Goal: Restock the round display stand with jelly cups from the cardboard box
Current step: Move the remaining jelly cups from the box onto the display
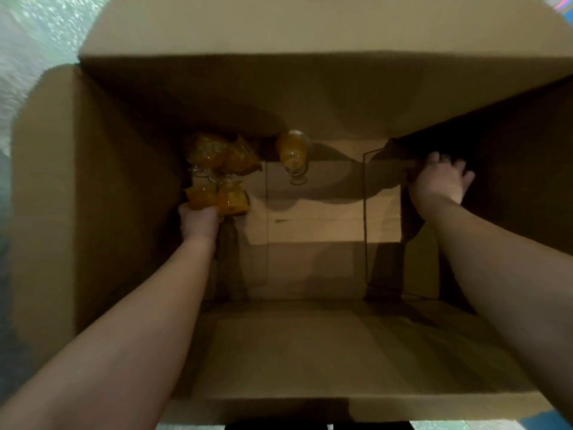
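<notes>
Gripping two orange jelly cups [217, 198] at roughly 9 o'clock on the box floor, left hand [200, 220] has its fingers wrapped under them from the near side; fingertips hidden behind the cups, so exact finger spread unreadable, but the hold is clenched on both. Cups lie side by side, touching, stems pointing to 12 o'clock. Just beyond at 10–11 o'clock: a loose heap of more jelly cups [217, 153], orange fill, clear stemmed bases toward the held pair, apparently touching it. One single jelly cup [293, 152] lies on its side at 12 o'clock, apart from the heap, base pointing toward the viewer. Right hand [440, 178] at 2–3 o'clock, fingers spread and fairly straight, resting against the dark inner wall of the cardboard box [93, 197], grasping nothing. Both forearms reach down into the box from 6 o'clock. Box flaps folded open all round. Pale speckled floor [34, 41] visible outside at 10 o'clock. Frame is dim and slightly blurred.
</notes>
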`<state>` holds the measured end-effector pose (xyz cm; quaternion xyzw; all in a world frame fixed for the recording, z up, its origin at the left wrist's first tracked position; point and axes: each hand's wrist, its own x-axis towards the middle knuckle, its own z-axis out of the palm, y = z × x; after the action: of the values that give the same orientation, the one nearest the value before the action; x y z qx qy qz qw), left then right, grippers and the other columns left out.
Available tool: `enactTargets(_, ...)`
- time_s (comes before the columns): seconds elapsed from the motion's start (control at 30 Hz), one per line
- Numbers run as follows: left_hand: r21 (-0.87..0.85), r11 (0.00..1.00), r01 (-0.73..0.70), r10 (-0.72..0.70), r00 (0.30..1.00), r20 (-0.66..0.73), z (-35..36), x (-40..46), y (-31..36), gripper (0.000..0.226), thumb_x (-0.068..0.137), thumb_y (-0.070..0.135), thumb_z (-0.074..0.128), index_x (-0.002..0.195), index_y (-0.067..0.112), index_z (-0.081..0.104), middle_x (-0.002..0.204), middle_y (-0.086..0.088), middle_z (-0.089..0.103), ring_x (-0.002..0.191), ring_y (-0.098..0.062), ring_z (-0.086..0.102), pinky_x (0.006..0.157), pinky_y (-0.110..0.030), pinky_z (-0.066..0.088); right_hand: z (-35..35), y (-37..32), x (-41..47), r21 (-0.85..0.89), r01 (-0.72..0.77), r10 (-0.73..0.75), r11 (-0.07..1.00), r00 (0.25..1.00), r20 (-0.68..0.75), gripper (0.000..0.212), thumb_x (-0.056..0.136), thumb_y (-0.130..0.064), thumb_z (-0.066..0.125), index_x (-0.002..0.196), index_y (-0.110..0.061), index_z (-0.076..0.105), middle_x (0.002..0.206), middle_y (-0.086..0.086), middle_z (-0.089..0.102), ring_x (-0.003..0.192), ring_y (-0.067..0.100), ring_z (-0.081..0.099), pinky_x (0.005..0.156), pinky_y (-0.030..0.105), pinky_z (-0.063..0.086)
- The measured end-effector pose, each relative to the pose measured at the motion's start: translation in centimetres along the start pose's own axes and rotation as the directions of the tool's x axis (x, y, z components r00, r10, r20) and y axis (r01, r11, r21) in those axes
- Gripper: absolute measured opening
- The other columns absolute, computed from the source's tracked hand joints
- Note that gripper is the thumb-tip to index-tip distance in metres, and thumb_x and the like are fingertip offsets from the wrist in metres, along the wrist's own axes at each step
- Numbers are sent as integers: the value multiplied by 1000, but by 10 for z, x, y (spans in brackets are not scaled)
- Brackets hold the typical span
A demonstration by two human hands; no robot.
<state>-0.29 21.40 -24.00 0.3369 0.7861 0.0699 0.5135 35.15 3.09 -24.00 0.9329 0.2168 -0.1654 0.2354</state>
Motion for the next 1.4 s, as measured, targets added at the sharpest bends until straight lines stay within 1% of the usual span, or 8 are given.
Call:
enactTargets(0.17, -236, 968, 83, -81, 997, 17, -2, 1, 4, 71, 73, 39, 64, 141, 30, 45, 124, -4, 61, 110, -30, 60, 101, -54, 45, 6, -1, -22, 63, -32, 26, 998, 995, 92, 64, 92, -46, 63, 140, -8, 45, 144, 17, 44, 131, 38, 39, 103, 49, 38)
enactTargets(0.5, -17, 1000, 22, -23, 997, -69, -6, -18, 8, 53, 87, 40, 72, 134, 19, 56, 130, -5, 61, 123, -29, 56, 103, -45, 45, 27, 9, -75, 264, -133, 3, 955, 897, 443, 77, 84, -52, 71, 142, -12, 42, 141, 16, 47, 132, 36, 40, 109, 48, 34)
enactTargets(0.63, -32, 999, -42, 39, 995, -87, -22, -61, 7, 54, 86, 44, 72, 134, 24, 55, 126, 1, 61, 120, -26, 56, 98, -45, 45, 16, 17, -97, 504, -211, -94, 837, 853, 513, 72, 80, -53, 72, 138, -19, 46, 128, 11, 55, 117, 33, 53, 101, 50, 46)
enactTargets(0.77, -9, 978, -210, 210, 977, 46, -31, -133, 6, 65, 90, 38, 69, 146, 25, 40, 130, 3, 52, 116, -18, 52, 94, -35, 45, -30, 46, -136, 773, -171, -290, 611, 860, 419, 66, 91, -35, 69, 147, -21, 38, 137, 7, 52, 114, 23, 54, 82, 28, 49)
enactTargets(0.9, 29, 929, -368, 355, 911, 211, -25, -218, 7, 73, 85, 38, 75, 146, 30, 36, 132, 3, 48, 118, -22, 52, 101, -43, 48, -75, 103, -181, 910, -59, -388, 410, 892, 232, 67, 88, -43, 70, 145, -26, 39, 137, -2, 51, 112, 14, 51, 92, 32, 49)
enactTargets(1.1, 64, 833, -549, 450, 740, 499, 24, -342, 9, 67, 80, 38, 80, 133, 42, 38, 138, 5, 45, 118, -19, 53, 99, -44, 52, -106, 219, -240, 981, -48, -289, 189, 952, 102, 55, 84, -44, 74, 132, -33, 48, 124, -8, 58, 111, 15, 57, 93, 31, 49)
enactTargets(1.3, 42, 689, -724, 495, 512, 702, 93, -473, 1, 51, 85, 32, 76, 125, 41, 44, 110, 23, 53, 100, -1, 54, 74, -19, 43, -105, 355, -277, 992, 34, -72, 121, 997, -26, 40, 85, -37, 75, 115, -32, 50, 100, -19, 59, 92, -3, 57, 74, 6, 42)
enactTargets(1.4, 17, 568, -823, 531, 382, 756, 125, -528, -11, 54, 83, 32, 79, 123, 33, 44, 108, 22, 54, 95, 4, 54, 76, -18, 44, -92, 415, -299, 994, 36, 60, 100, 997, -42, 42, 84, -40, 75, 118, -34, 51, 102, -18, 60, 95, 2, 57, 80, 22, 47)
